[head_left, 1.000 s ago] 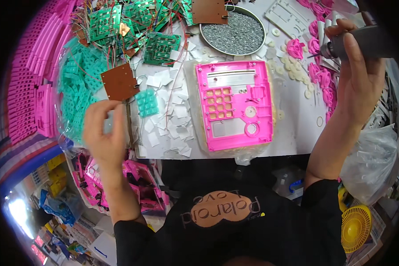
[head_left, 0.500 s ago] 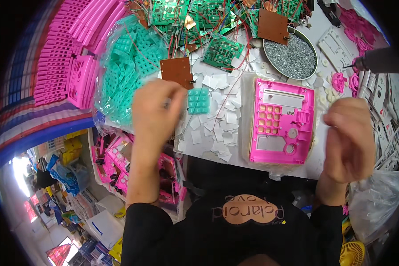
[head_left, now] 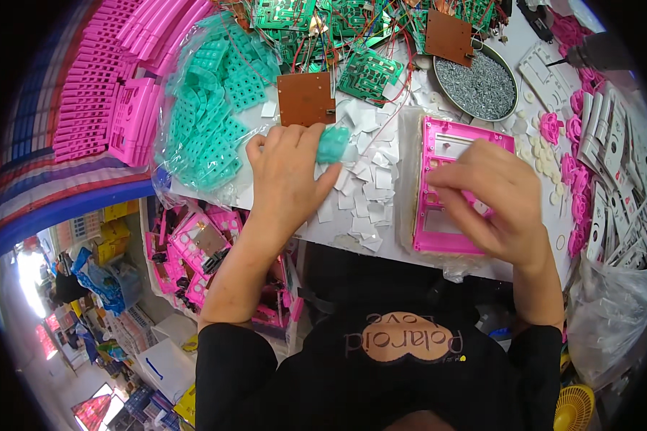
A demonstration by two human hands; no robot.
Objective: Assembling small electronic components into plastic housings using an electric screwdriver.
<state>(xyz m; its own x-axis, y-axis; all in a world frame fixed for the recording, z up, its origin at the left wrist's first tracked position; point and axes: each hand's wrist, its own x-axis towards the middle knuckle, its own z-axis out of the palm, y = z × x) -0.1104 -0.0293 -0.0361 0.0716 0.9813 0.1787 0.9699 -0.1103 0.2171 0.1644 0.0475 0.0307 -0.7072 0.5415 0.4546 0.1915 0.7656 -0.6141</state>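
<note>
Much of the pink plastic housing (head_left: 438,215), laid flat near the front edge of the white table (head_left: 352,237), was hidden under the right hand (head_left: 492,194), whose fingers were curled down onto its frame; whether anything was pinched beneath them could not be told. The left hand (head_left: 284,176) was held palm-down over scattered white paper squares (head_left: 370,190), a teal rubber keypad (head_left: 333,144) being pinched between thumb and fingertips. Farther back, a brown circuit board (head_left: 306,98), bagged teal keypads (head_left: 208,122) and a round tray of screws (head_left: 478,75) were partly covered by tangled green boards (head_left: 366,68).
</note>
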